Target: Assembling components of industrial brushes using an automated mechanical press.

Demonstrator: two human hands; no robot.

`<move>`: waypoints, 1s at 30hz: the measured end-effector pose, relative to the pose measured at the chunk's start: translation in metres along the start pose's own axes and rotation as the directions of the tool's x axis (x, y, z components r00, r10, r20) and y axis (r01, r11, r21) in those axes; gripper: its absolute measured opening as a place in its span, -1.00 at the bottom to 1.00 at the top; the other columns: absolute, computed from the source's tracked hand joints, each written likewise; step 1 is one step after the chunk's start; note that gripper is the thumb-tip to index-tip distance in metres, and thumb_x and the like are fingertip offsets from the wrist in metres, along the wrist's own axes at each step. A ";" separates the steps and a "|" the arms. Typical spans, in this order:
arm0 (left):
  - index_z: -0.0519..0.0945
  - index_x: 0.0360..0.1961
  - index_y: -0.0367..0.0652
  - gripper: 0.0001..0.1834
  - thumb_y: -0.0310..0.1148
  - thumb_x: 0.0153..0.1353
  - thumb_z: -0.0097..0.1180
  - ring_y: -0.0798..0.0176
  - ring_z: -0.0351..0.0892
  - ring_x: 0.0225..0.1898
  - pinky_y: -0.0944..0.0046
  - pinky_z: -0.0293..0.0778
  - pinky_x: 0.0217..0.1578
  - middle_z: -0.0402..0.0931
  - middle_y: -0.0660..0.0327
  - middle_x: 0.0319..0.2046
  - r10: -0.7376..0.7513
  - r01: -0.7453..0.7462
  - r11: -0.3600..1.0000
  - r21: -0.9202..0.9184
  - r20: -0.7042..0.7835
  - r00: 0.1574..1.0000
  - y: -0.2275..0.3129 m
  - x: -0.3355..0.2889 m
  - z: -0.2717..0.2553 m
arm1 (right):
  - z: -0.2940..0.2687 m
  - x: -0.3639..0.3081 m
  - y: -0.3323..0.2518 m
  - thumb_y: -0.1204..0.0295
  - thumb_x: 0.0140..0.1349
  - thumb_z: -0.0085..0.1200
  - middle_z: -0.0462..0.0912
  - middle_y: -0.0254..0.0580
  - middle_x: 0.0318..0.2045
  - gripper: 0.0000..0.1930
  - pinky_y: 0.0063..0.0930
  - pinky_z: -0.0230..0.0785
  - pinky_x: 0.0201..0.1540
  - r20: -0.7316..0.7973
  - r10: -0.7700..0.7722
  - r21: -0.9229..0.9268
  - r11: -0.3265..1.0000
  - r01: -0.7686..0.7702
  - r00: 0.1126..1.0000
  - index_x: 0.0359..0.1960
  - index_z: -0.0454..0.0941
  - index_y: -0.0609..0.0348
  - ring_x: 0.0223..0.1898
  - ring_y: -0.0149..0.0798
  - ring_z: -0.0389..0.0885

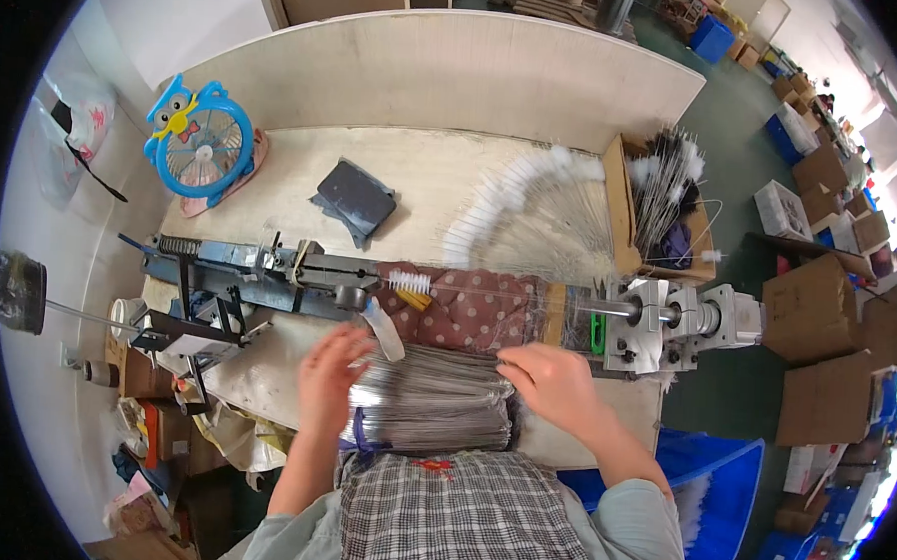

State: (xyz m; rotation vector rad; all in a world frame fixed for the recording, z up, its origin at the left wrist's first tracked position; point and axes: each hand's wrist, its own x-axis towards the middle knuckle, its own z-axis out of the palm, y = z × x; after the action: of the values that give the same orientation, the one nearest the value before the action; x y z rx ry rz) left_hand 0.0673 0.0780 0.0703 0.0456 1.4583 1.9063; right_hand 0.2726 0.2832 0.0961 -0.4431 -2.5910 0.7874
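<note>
A thick bundle of thin metal wires [433,399] lies crosswise in front of my body. Over its left end is my left hand [332,373], fingers loosely bent and apart, close to a white wrapped lever [384,332]. My right hand [552,385] is at the bundle's upper right corner, thumb and forefinger pinched together; whatever is between them is too small to make out. Beyond the hands, a white-bristled brush [408,281] sits at the clamp of a metal bench machine [334,273]. Its wire stem runs right toward the spindle [617,307].
A spotted brown cloth pad [472,306] lies under the stem. Finished white brushes [532,199] fan out behind, beside a cardboard box [622,208] of more brushes. A blue fan [204,149] and a dark pouch-like block [355,198] stand further left. A blue bin [730,472] is low right.
</note>
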 end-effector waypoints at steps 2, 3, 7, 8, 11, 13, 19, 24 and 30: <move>0.43 0.01 -0.26 -0.60 -0.26 0.22 0.08 0.24 0.52 -0.09 0.26 0.47 -0.20 0.50 0.12 -0.08 0.089 -0.141 0.978 -0.151 -0.311 0.946 -0.008 0.005 -0.058 | 0.004 -0.025 0.005 0.28 0.09 0.16 0.62 -0.25 -0.41 -0.77 -0.31 0.48 -0.36 0.138 0.148 -0.050 0.989 -0.142 0.979 -0.24 0.59 0.07 -0.40 -0.14 0.61; 0.44 -0.03 -0.24 -0.61 -0.22 0.21 0.09 0.28 0.51 -0.13 0.28 0.46 -0.23 0.51 0.17 -0.13 0.034 -0.163 0.942 -0.294 -0.397 0.917 -0.012 0.011 -0.102 | 0.001 -0.031 -0.003 0.22 0.06 0.18 0.60 -0.27 -0.31 -0.71 -0.31 0.48 -0.28 0.254 0.300 -0.057 0.954 -0.295 0.920 -0.20 0.58 0.03 -0.28 -0.16 0.59; 0.48 -0.16 -0.16 -0.55 -0.03 0.12 0.20 0.42 0.46 -0.39 0.45 0.38 -0.46 0.50 0.33 -0.35 0.042 -0.292 0.845 -0.448 -0.488 0.872 -0.010 0.001 -0.290 | 0.029 -0.038 -0.014 0.22 0.02 0.20 0.55 -0.30 -0.19 -0.67 -0.34 0.46 -0.20 0.097 0.072 -0.184 0.982 -0.053 0.993 -0.15 0.58 -0.04 -0.13 -0.21 0.52; 0.51 -0.20 -0.14 -0.53 0.03 0.07 0.23 0.45 0.44 -0.47 0.50 0.33 -0.53 0.49 0.35 -0.40 0.138 -0.407 0.889 -0.211 -0.723 0.676 0.005 0.002 -0.280 | 0.036 -0.037 -0.016 0.23 -0.01 0.21 0.53 -0.32 -0.17 -0.67 -0.36 0.44 -0.18 0.144 -0.016 -0.238 0.970 0.050 0.989 -0.16 0.59 -0.07 -0.09 -0.22 0.48; 0.61 -0.33 -0.06 -0.64 -0.01 0.06 0.26 0.45 0.45 -0.49 0.52 0.34 -0.54 0.47 0.38 -0.57 0.105 -0.363 0.928 -0.080 -0.880 0.463 0.035 -0.006 -0.325 | 0.052 -0.030 -0.011 0.26 -0.03 0.23 0.51 -0.34 -0.17 -0.69 -0.39 0.44 -0.19 0.184 -0.125 -0.250 0.953 0.170 0.975 -0.18 0.61 -0.11 -0.10 -0.25 0.45; 0.59 -0.32 -0.12 -0.66 -0.05 0.11 0.22 0.40 0.49 -0.41 0.45 0.44 -0.38 0.51 0.30 -0.43 0.087 -0.396 0.904 -0.158 -0.841 0.533 0.037 -0.004 -0.331 | 0.057 -0.025 -0.009 0.27 -0.04 0.23 0.52 -0.35 -0.20 -0.70 -0.41 0.44 -0.23 0.177 -0.131 -0.227 0.959 0.171 0.975 -0.19 0.62 -0.12 -0.14 -0.26 0.47; 0.45 -0.05 -0.24 -0.67 -0.32 0.20 0.09 0.26 0.49 -0.07 0.29 0.41 -0.02 0.50 0.17 -0.13 0.267 -0.275 0.960 0.051 -0.453 0.851 -0.047 -0.005 -0.195 | 0.066 -0.012 -0.014 0.23 -0.07 0.25 0.54 -0.43 -0.29 -0.69 -0.52 0.43 -0.32 0.088 0.022 -0.331 0.943 0.009 0.996 -0.21 0.66 -0.17 -0.24 -0.34 0.48; 0.31 0.17 -0.33 -0.43 -0.42 0.13 0.16 0.11 0.16 0.28 0.19 0.15 0.23 0.16 -0.02 0.26 0.301 -0.306 0.828 0.470 0.088 0.950 -0.063 -0.015 -0.087 | 0.051 -0.012 -0.014 0.23 -0.01 0.22 0.52 -0.33 -0.25 -0.70 -0.41 0.46 -0.31 0.038 -0.111 -0.279 0.953 0.117 0.993 -0.21 0.61 -0.01 -0.21 -0.25 0.49; 0.32 0.16 -0.29 -0.29 -0.38 -0.06 0.31 -0.04 0.06 0.33 0.12 0.13 0.24 0.02 -0.09 0.31 0.289 -0.360 0.581 0.730 0.229 0.930 -0.045 -0.018 -0.071 | 0.026 -0.069 -0.036 0.17 -0.12 0.30 0.48 -0.20 -0.18 -0.57 -0.35 0.44 -0.19 0.118 0.144 -0.186 0.975 -0.121 0.983 -0.27 0.51 0.17 -0.21 -0.13 0.52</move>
State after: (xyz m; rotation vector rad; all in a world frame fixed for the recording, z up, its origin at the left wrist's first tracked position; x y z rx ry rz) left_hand 0.0730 0.0133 0.0131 0.8440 2.2181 1.3542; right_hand 0.3144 0.2149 0.0781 -0.6437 -2.7908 0.6479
